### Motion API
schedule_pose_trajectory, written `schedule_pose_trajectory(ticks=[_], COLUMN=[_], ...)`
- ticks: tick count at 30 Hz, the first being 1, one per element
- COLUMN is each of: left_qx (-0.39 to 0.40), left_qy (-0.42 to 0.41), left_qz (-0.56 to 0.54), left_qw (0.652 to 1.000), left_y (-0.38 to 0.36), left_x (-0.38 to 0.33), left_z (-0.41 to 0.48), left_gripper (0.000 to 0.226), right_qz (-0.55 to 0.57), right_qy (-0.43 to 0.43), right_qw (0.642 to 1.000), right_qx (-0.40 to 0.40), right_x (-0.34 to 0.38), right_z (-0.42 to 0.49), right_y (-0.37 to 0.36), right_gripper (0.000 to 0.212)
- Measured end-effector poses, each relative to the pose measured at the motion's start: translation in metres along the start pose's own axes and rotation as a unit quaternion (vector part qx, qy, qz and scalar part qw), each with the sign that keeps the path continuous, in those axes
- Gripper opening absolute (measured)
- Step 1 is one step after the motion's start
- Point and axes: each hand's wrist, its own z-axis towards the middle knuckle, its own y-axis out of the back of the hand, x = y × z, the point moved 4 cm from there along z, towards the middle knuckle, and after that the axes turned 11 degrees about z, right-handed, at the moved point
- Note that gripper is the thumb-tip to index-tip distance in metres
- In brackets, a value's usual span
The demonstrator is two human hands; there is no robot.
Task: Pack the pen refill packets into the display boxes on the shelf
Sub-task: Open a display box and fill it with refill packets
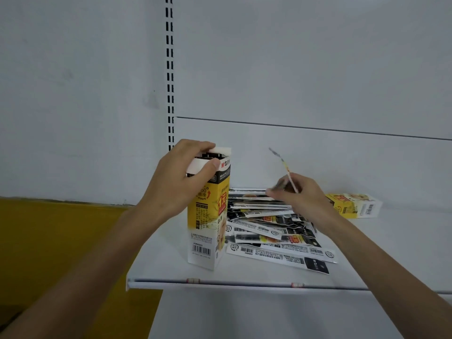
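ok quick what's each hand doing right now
Left hand: grips the top of the upright display box.
Right hand: pinches one refill packet above the loose pile.

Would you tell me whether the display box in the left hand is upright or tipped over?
Upright: the display box stands on end on the shelf, the left hand gripping its open top.

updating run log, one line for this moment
left hand: holds upright display box | right hand: pinches one refill packet | pile of packets: on shelf
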Motion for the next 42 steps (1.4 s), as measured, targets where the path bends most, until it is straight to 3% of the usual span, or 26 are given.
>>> schedule_pose_trajectory(ticks=[5, 8, 11, 14, 17, 20, 25, 29, 34, 39, 42], left_qx=[0.008, 0.006, 0.002, 0.0, -0.02, -0.035, -0.042, -0.03, -0.019, -0.035, -0.032], left_qy=[-0.007, -0.017, -0.024, -0.029, -0.04, -0.029, -0.012, -0.006, -0.003, -0.019, -0.013], left_qz=[0.035, 0.042, 0.048, 0.05, 0.059, 0.053, 0.024, 0.001, -0.016, -0.022, -0.02], left_qw=[0.999, 0.999, 0.999, 0.998, 0.997, 0.998, 0.999, 1.0, 1.0, 0.999, 0.999], left_y=[0.002, 0.004, 0.004, 0.003, 0.002, 0.001, -0.002, -0.003, -0.009, -0.012, -0.012], left_x=[-0.003, -0.003, -0.004, -0.002, -0.001, -0.002, 0.0, -0.001, 0.0, -0.001, 0.003], left_z=[0.002, 0.001, -0.001, -0.002, -0.004, -0.004, -0.004, -0.005, -0.006, -0.004, -0.004], left_gripper=[0.046, 0.044, 0.039, 0.033, 0.033, 0.02, 0.016, 0.017, 0.015, 0.028, 0.021], right_qz=[0.063, 0.027, 0.002, 0.091, 0.207, 0.237, 0.202, 0.103, 0.092, -0.126, -0.061], right_qy=[0.044, 0.062, 0.097, 0.157, 0.198, 0.202, 0.234, 0.196, 0.152, 0.078, 0.093], right_qw=[0.997, 0.998, 0.993, 0.976, 0.954, 0.95, 0.95, 0.969, 0.978, 0.965, 0.977], right_qx=[-0.017, -0.019, -0.068, -0.119, -0.088, -0.032, 0.044, 0.112, 0.112, 0.218, 0.184], right_x=[0.034, 0.057, 0.079, 0.11, 0.136, 0.149, 0.145, 0.136, 0.142, 0.138, 0.135], right_z=[0.009, 0.017, 0.023, 0.024, 0.023, 0.021, 0.024, 0.03, 0.038, 0.032, 0.035], right_y=[-0.011, -0.014, -0.014, -0.007, -0.006, -0.015, -0.034, -0.042, -0.047, -0.071, -0.069], right_gripper=[0.027, 0.036, 0.037, 0.027, 0.016, 0.01, 0.017, 0.013, 0.015, 0.013, 0.026])
